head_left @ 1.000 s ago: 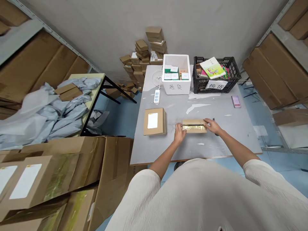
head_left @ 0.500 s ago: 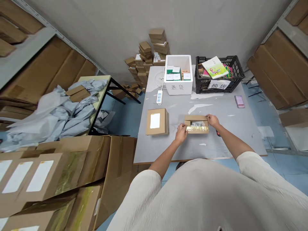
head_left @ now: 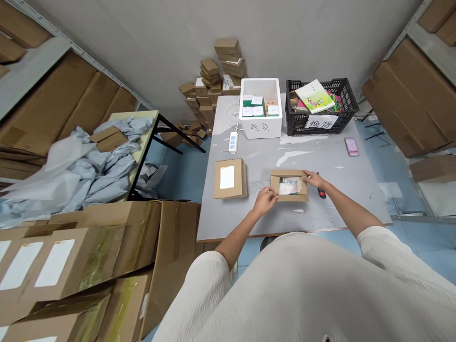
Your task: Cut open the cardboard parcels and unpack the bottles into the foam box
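Note:
A small cardboard box [head_left: 288, 198] lies on the grey table with its top flaps spread apart. Inside it shows a pale, plastic-wrapped item [head_left: 289, 185] with a little green at its lower edge; its kind is unclear. My left hand [head_left: 265, 199] is closed at the box's near left corner, fingertips gripping the cardboard. On the other side, my right hand [head_left: 314, 179] pinches the far right flap. A red and black tool, perhaps a box cutter [head_left: 321, 192], rests just right of the box, below my right hand.
A taped carton [head_left: 230, 178] with a white label sits left on the table [head_left: 245, 223]. Behind are a power strip [head_left: 232, 142], a white foam bin [head_left: 263, 127] and a black crate [head_left: 322, 124] with books. A pink blurred item [head_left: 351, 147] lies right. Stacked cartons [head_left: 103, 247] stand at left.
The box's near, taped flap has been folded outward, and the opening shows more of the wrapped item. My left hand has come down slightly along the box's left side. The view has shifted a little.

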Action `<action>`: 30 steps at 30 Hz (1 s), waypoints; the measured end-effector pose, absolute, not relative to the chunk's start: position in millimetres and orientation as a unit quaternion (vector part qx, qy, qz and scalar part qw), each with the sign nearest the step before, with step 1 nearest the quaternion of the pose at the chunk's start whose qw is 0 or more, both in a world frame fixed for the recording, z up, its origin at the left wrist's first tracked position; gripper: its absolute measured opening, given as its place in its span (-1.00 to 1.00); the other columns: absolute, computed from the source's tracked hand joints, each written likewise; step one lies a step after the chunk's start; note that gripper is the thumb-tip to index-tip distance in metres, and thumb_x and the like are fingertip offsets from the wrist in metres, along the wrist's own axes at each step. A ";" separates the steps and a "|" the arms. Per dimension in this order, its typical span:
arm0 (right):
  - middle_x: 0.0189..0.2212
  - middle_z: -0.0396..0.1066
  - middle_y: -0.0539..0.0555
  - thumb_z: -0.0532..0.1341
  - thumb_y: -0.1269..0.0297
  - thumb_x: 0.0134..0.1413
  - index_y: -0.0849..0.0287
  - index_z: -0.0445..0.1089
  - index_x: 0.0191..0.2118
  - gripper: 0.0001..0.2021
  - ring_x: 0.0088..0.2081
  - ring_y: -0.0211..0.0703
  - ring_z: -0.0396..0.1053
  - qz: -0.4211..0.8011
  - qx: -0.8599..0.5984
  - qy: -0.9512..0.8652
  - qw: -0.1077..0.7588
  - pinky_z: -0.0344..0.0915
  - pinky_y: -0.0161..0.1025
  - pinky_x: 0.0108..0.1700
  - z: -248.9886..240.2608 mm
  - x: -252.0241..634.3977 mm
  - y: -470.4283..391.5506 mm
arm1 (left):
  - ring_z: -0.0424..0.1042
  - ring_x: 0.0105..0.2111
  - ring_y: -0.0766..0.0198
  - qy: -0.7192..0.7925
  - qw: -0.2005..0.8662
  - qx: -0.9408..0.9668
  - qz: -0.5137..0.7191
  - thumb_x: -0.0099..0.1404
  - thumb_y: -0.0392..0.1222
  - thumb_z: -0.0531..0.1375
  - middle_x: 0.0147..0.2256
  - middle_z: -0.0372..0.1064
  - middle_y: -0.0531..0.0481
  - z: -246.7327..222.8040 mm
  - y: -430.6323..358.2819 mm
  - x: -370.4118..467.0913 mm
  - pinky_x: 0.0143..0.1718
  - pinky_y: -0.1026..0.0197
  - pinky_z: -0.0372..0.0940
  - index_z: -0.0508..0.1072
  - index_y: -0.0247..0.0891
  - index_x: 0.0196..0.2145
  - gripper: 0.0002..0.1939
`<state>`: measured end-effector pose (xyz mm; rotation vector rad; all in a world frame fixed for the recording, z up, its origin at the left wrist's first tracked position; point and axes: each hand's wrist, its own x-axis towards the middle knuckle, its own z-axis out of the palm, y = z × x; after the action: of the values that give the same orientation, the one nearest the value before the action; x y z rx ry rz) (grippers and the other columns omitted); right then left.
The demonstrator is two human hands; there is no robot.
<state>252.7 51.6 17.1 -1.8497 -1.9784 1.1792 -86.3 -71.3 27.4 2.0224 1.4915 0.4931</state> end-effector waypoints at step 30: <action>0.16 0.47 0.25 0.21 0.29 0.20 0.14 0.21 0.47 -0.29 -0.01 0.07 0.49 0.270 -0.642 -0.717 -0.027 0.38 -0.13 0.04 40.8 228.8 30.5 | 0.23 0.40 -0.25 0.559 0.171 0.810 -0.049 0.17 0.01 0.51 0.47 0.07 -0.39 53.6 -24.8 -90.6 0.40 -0.15 0.16 0.04 -0.22 0.53 0.14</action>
<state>228.8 30.5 40.8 -2.0536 -2.2908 0.8628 -90.6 -24.8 53.6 2.3001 1.5884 -0.1396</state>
